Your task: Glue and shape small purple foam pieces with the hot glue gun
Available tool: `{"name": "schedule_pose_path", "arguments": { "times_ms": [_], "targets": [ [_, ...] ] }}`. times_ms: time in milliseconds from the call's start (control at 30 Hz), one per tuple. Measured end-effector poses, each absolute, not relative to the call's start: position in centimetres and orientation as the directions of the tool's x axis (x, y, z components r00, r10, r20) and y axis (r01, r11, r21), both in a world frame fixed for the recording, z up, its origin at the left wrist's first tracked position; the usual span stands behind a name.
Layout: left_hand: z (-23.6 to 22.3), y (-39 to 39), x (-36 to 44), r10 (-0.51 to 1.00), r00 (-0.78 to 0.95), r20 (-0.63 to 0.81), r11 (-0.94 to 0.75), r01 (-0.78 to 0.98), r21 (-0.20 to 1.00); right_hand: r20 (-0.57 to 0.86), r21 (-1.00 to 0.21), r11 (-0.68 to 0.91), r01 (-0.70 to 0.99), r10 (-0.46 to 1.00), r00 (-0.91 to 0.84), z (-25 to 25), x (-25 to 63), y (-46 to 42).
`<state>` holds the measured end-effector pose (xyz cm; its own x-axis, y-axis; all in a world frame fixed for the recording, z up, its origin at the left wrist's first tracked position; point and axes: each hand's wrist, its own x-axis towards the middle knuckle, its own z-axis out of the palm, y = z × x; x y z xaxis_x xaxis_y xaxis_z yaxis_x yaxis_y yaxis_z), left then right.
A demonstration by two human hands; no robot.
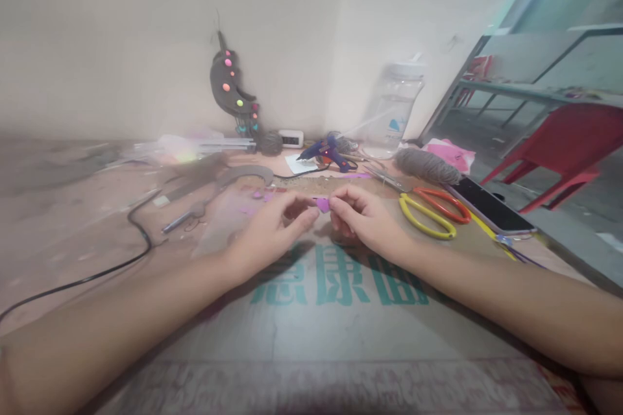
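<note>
A small purple piece point(322, 205), perhaps felt or paper, is held up between my two hands over the printed board. My right hand point(354, 209) pinches its right edge between thumb and forefinger, the other fingers curled under. On the other side, my left hand point(292, 217) has thumb and forefinger closed at the piece's left edge. Below both hands lies a greyish board point(292, 331) with large green characters. Small purple scraps point(248, 209) lie just beyond my left hand. Scissors point(428, 224) with one yellow and one orange handle rest to the right of my right hand.
Toward the wall are a blue glue gun point(327, 150), a clear water bottle point(393, 110) and a small white clock point(291, 138). Grey yarn point(428, 165) and a phone point(491, 206) lie at right. A black cable point(146, 243) crosses the left. A dark crescent ornament point(224, 81) hangs behind.
</note>
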<state>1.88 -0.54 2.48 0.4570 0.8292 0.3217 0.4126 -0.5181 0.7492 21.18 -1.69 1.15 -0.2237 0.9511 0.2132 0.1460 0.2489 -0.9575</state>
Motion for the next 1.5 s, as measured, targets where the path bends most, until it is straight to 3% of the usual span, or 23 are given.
{"name": "schedule_pose_path", "arguments": {
  "times_ms": [300, 633, 1033, 1233, 1500],
  "targets": [
    [1.6, -0.1, 1.7, 0.828, 0.481, 0.288, -0.504, 0.415, 0.757, 0.174, -0.942, 0.252, 0.221, 0.931, -0.319, 0.8, 21.1, -1.6],
    [1.8, 0.1, 1.4, 0.849, 0.449, 0.279, -0.486, 0.454, 0.747, 0.143, -0.897, 0.24, 0.371, 0.952, -0.27, 0.7, 21.2, -1.1],
    [1.5, 0.4, 1.6, 0.849, 0.478, 0.227, -0.447, 0.419, 0.79, 0.391, -0.742, 0.427, 0.516, 0.902, -0.183, 2.1, 22.6, 0.0],
    [1.5, 0.2, 1.7, 0.792, 0.55, 0.266, -0.55, 0.453, 0.702, 0.248, -0.809, 0.336, 0.483, 0.939, -0.237, 1.6, 22.0, -0.2],
    [1.5, 0.2, 1.6, 0.767, 0.579, 0.276, -0.588, 0.462, 0.664, 0.199, -0.807, 0.322, 0.495, 0.938, -0.286, 2.0, 21.3, -1.0]
  ]
}}
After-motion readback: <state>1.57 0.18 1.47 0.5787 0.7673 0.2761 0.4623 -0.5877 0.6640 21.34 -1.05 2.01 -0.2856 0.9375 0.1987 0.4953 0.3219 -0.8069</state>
